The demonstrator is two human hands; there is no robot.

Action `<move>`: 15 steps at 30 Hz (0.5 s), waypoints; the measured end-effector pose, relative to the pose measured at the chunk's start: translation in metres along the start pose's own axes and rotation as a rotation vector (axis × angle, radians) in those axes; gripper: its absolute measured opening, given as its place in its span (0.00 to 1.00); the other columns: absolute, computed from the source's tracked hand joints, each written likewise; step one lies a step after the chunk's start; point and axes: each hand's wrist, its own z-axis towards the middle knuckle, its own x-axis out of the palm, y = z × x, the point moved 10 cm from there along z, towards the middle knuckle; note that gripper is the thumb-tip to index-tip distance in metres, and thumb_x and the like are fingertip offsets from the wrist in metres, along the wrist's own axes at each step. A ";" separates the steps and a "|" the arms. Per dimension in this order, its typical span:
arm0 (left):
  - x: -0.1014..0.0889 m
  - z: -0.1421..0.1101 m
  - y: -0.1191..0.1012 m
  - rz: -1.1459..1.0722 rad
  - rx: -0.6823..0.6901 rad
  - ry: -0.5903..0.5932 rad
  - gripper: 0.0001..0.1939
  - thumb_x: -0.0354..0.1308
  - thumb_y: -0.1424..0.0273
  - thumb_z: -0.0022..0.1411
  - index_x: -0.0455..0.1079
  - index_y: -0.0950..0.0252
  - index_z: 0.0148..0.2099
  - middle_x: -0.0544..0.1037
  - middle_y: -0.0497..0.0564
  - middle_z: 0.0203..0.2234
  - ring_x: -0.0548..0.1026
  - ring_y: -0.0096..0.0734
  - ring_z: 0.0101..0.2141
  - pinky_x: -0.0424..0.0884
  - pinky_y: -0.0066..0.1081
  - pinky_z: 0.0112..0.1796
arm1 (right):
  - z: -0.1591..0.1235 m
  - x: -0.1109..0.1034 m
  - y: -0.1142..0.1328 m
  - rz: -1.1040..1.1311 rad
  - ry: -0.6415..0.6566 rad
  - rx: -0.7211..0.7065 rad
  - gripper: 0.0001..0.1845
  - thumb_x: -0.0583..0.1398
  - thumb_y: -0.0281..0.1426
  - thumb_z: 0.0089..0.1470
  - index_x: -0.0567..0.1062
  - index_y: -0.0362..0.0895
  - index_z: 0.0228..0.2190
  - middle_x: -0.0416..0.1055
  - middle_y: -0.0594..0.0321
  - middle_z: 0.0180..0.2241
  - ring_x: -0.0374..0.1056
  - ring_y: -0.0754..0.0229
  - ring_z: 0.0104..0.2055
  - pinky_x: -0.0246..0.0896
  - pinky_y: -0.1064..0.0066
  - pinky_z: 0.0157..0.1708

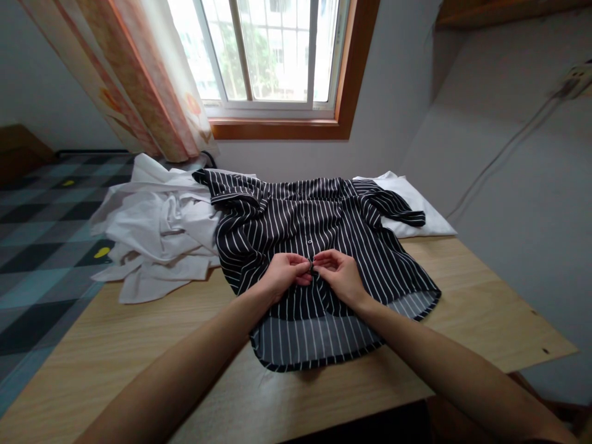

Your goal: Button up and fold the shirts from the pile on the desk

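A black shirt with white stripes [296, 222] lies spread on the wooden table, its hem toward me and its sleeves out to both sides. My left hand [289, 272] pinches the front placket of the shirt low down. Right beside it, my right hand [340, 274] pinches the same placket, fingertips almost touching the left ones. The small piece between the fingertips is mostly hidden. Just above the hands a button [309, 242] shows on the placket. Below them the paler inside of the back hem is visible.
Crumpled white clothes [161, 228] are heaped at the table's left, beside a bed with a checked cover [46, 246]. A folded white cloth [416, 203] lies at the back right. The wooden table [485, 302] ends against the wall, where a cable [504, 148] hangs.
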 end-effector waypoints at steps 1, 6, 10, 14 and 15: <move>0.000 0.000 0.000 -0.017 0.002 -0.005 0.06 0.65 0.76 0.55 0.71 0.69 0.29 0.75 0.49 0.21 0.74 0.23 0.23 0.73 0.24 0.27 | -0.001 0.001 0.001 -0.023 0.000 -0.002 0.06 0.64 0.28 0.48 0.76 0.43 0.33 0.76 0.61 0.32 0.74 0.59 0.34 0.74 0.62 0.39; -0.002 -0.002 -0.002 -0.081 -0.010 -0.066 0.05 0.63 0.81 0.56 0.70 0.70 0.30 0.75 0.48 0.22 0.73 0.20 0.20 0.73 0.24 0.26 | -0.002 0.003 0.010 -0.156 -0.017 -0.055 0.06 0.62 0.26 0.49 0.75 0.44 0.33 0.76 0.62 0.32 0.73 0.60 0.32 0.74 0.64 0.36; -0.004 -0.004 -0.007 -0.057 0.016 -0.110 0.04 0.62 0.79 0.57 0.69 0.70 0.33 0.74 0.47 0.21 0.73 0.21 0.21 0.73 0.24 0.25 | -0.003 0.003 0.018 -0.213 -0.043 -0.101 0.08 0.61 0.25 0.49 0.74 0.45 0.34 0.75 0.62 0.31 0.73 0.60 0.31 0.73 0.65 0.35; -0.004 -0.006 -0.011 -0.014 0.079 -0.139 0.06 0.61 0.81 0.55 0.68 0.69 0.33 0.73 0.45 0.19 0.72 0.21 0.20 0.71 0.23 0.24 | -0.004 0.002 0.018 -0.169 -0.060 -0.091 0.06 0.62 0.27 0.48 0.72 0.45 0.32 0.74 0.63 0.30 0.73 0.60 0.30 0.72 0.66 0.34; -0.004 -0.006 -0.012 -0.011 0.093 -0.140 0.06 0.61 0.82 0.55 0.68 0.69 0.33 0.73 0.45 0.19 0.72 0.21 0.20 0.70 0.23 0.24 | -0.005 0.002 0.017 -0.160 -0.063 -0.086 0.05 0.62 0.27 0.48 0.72 0.45 0.31 0.74 0.63 0.29 0.73 0.60 0.30 0.72 0.66 0.33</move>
